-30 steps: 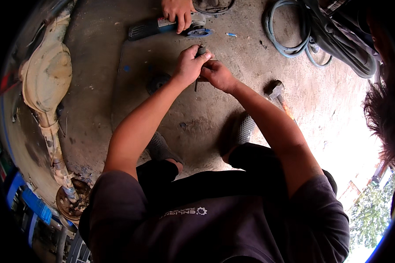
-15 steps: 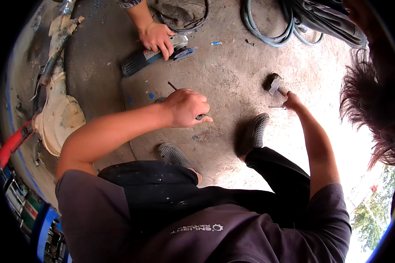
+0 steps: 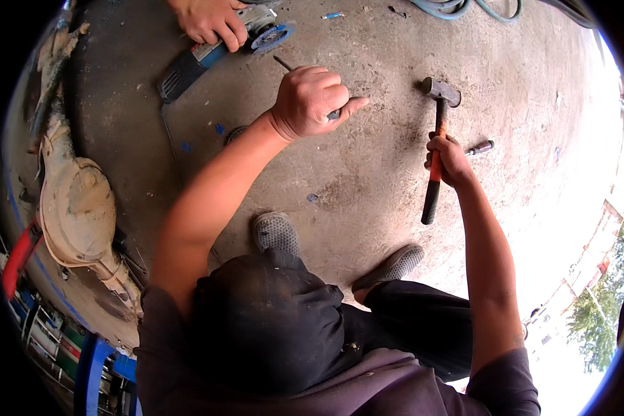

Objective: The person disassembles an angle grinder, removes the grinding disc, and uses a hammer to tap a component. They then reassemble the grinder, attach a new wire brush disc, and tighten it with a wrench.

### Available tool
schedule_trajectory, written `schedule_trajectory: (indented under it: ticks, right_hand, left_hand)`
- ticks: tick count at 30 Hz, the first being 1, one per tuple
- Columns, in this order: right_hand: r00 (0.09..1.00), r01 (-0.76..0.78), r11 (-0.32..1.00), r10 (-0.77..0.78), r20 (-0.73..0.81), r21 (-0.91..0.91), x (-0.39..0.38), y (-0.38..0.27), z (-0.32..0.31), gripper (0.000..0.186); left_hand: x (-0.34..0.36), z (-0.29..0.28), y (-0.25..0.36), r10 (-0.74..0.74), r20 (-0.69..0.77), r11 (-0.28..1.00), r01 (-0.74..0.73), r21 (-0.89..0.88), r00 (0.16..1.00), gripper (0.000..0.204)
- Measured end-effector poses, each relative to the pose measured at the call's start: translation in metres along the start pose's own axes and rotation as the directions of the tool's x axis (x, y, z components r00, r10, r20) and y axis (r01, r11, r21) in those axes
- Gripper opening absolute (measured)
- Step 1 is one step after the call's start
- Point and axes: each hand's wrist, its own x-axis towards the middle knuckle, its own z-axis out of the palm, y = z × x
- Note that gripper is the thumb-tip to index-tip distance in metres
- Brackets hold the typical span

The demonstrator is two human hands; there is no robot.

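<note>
My left hand [image 3: 313, 102] is closed in a fist around a thin dark rod [image 3: 282, 63], like a punch or chisel. The rod's far tip sticks out past the knuckles and its other end shows by the thumb; the fist hides the middle. In my right hand [image 3: 451, 159] I grip a hammer [image 3: 433, 193] by its orange and black handle, with the grey steel head pointing away from me. Right beside that hand is a screwdriver [image 3: 481, 148], its shaft partly hidden behind my wrist.
Another person's hand [image 3: 211, 21] rests on a blue angle grinder [image 3: 194, 66] at the far left, its cord trailing over the floor. A large, dirty axle housing [image 3: 83, 208] lies along the left. At the top, a hose [image 3: 451, 8] is coiled. My shoes [image 3: 277, 232] stand on the concrete.
The hammer has swung into fuller view, its handle now plainly seen. My left fist appears farther forward. The view has shifted, and a head at the right has left it.
</note>
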Motion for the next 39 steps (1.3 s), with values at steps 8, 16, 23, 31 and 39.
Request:
schedule_trajectory:
  ticks: [8,16,23,31,39]
  right_hand:
    - [0.989,-0.063,0.966,0.094,-0.116,0.251,-0.058,0.088,0.075,0.016]
    - [0.988,-0.05,0.995,0.061,-0.142,0.082,-0.069,0.135,0.061,0.018]
    - [0.99,-0.138,0.95,0.127,0.055,0.281,-0.068,0.121,0.061,0.024]
    - [0.96,-0.216,0.715,0.03,0.279,0.665,-0.056,0.104,0.068,0.021]
    - [0.996,0.063,0.992,-0.056,-0.066,0.111,-0.067,0.076,0.103,0.024]
  left_hand:
    - [-0.015,0.017,-0.016,0.061,-0.092,0.995,-0.054,0.08,0.994,0.046]
    - [-0.006,0.007,-0.028,0.128,-0.093,0.983,-0.114,0.147,0.987,0.047]
    - [-0.007,0.003,-0.033,0.085,-0.153,0.994,-0.075,0.074,0.985,0.043]
    - [-0.01,-0.007,-0.026,-0.15,-0.147,0.988,0.142,-0.063,0.978,0.047]
    - [-0.016,-0.018,-0.024,0.024,-0.209,0.997,-0.039,-0.071,0.978,0.051]
